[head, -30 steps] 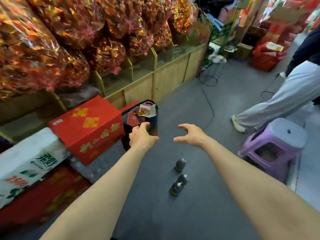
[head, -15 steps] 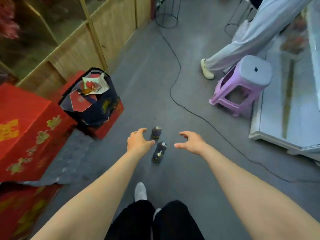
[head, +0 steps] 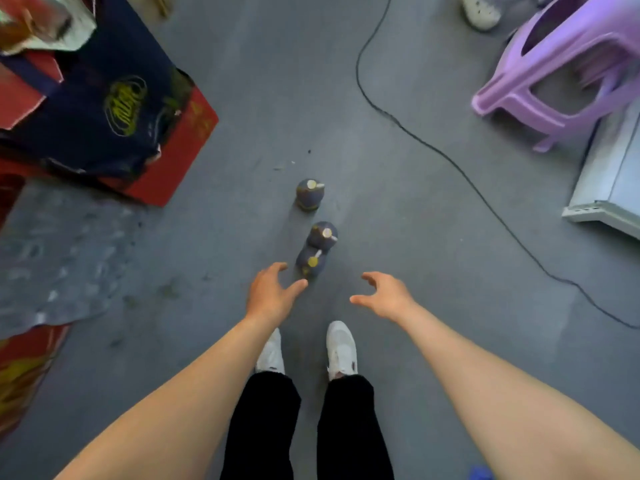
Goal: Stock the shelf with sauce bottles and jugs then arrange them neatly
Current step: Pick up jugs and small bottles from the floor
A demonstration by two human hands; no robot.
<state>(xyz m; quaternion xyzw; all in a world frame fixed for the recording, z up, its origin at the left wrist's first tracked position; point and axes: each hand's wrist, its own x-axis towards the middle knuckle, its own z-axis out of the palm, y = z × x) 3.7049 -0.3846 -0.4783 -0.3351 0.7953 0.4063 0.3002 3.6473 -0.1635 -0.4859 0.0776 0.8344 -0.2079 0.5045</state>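
Observation:
Three dark sauce bottles with pale yellow caps stand on the grey floor in front of my feet. The far bottle (head: 309, 194) stands alone. The middle bottle (head: 322, 236) and the near bottle (head: 310, 264) stand touching. My left hand (head: 270, 295) hovers just left of the near bottle, fingers spread and empty, thumb tip close to its base. My right hand (head: 384, 295) is spread and empty, a hand's width right of the bottles. No shelf is in view.
A dark blue bag (head: 114, 109) sits on a red box (head: 173, 168) at the left. A black cable (head: 450, 161) crosses the floor to the right. A purple plastic stool (head: 554, 74) and a white unit's corner (head: 602, 202) stand at the right. Another person's shoe (head: 479, 12) shows at top.
My view has tilted down and come closer to the bottles. Both hands have lowered toward them and stay empty. My shoes and legs now show below.

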